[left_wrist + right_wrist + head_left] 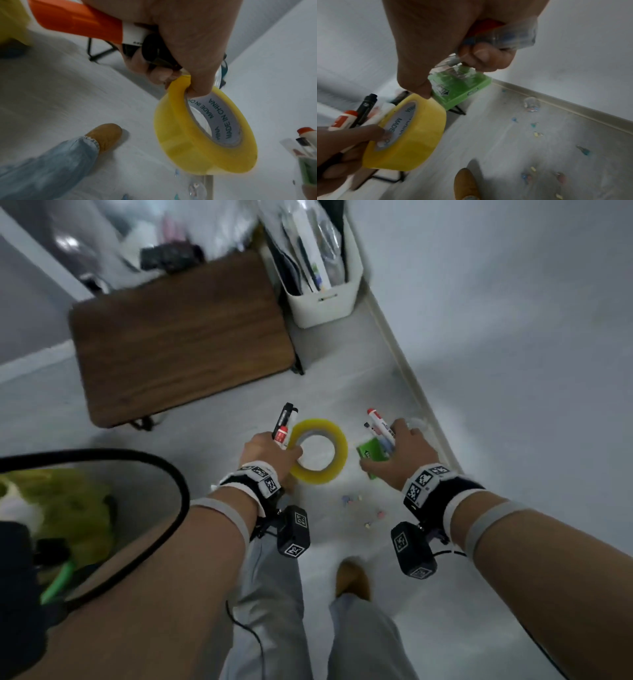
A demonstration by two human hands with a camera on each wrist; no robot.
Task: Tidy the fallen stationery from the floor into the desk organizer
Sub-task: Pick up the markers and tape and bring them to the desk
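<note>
Tape roll point(318, 451) + markers point(284, 422) gripped in L hand point(265, 451); R hand point(409, 455) grips pens point(378, 422).

The left hand point(265, 450) is left of the right hand point(406, 455), with the tape roll point(318, 451) between them, off the floor point(428, 628). Pushpins point(356, 508) lie on the floor below the hands. The table point(178, 337) stands beyond, with the organizer point(325, 302) on its right against the wall point(513, 302)

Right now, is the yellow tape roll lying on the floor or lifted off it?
Lifted: the left hand pinches the tape roll by its rim, hanging clear above the floor.
</note>
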